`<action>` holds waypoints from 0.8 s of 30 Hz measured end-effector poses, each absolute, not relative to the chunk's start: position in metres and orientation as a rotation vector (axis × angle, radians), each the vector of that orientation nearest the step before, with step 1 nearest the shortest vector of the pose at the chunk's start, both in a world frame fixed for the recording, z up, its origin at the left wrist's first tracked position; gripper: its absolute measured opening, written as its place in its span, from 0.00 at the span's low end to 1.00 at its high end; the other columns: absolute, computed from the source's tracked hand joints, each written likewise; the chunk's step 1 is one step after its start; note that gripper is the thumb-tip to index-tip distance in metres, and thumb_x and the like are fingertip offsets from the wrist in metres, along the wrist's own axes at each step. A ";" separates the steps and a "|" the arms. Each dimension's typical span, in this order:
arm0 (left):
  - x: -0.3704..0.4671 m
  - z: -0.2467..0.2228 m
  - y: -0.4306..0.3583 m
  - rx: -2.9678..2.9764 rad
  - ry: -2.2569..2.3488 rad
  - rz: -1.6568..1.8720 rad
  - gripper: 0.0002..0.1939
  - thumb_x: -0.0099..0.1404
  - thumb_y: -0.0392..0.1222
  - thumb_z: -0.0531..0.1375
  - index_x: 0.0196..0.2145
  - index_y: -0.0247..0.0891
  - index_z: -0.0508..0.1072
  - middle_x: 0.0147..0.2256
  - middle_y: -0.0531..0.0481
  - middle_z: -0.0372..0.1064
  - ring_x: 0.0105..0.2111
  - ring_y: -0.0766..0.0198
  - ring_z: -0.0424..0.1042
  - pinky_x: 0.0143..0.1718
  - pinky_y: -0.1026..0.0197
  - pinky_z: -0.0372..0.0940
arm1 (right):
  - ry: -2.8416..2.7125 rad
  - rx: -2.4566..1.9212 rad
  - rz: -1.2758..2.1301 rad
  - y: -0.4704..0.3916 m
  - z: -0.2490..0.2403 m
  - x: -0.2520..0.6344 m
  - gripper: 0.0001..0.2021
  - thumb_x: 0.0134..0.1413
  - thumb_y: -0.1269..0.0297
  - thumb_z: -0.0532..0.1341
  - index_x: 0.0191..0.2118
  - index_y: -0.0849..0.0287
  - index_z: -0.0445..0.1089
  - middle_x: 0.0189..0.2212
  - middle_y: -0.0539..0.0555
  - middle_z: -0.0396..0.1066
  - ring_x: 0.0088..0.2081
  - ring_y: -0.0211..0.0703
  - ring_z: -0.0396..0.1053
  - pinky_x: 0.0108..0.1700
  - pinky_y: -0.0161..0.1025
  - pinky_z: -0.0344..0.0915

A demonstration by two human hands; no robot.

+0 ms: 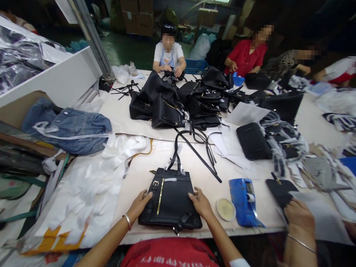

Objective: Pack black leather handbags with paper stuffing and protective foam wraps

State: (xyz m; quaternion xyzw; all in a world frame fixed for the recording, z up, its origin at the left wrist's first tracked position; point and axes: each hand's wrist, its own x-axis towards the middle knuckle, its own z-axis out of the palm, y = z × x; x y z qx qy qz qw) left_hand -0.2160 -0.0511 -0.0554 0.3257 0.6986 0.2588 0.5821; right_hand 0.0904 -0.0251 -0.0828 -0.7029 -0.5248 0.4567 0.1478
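Observation:
A black leather bag point(175, 200) lies flat on the table in front of me. It has an upright gold zip point(160, 195), a small buckle at its upper left, and long thin handles point(177, 157) stretched away from me. My left hand point(140, 206) holds its left side, thumb on the top face and the other fingers partly hidden at the edge. On the opposite side, my right hand point(201, 203) grips the right edge with its fingertips on the leather. A dark strap end point(182, 222) rests across the bag's lower right corner.
Black bags point(167, 105) are piled at the table's middle. White wrapping sheets point(89, 192) and a denim bundle point(69, 125) lie left. A round tin point(225, 209) and blue pouch point(242, 201) sit right, near a co-worker's hand point(300, 215). Other people work across the table.

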 end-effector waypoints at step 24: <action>-0.203 -0.047 -0.102 1.613 1.795 0.501 0.32 0.62 0.55 0.50 0.58 0.32 0.52 0.58 0.37 0.54 0.60 0.52 0.54 0.62 0.46 0.49 | -2.622 -1.190 1.164 -0.060 0.036 0.086 0.15 0.52 0.69 0.54 0.46 0.56 0.67 0.41 0.55 0.70 0.45 0.45 0.65 0.47 0.39 0.60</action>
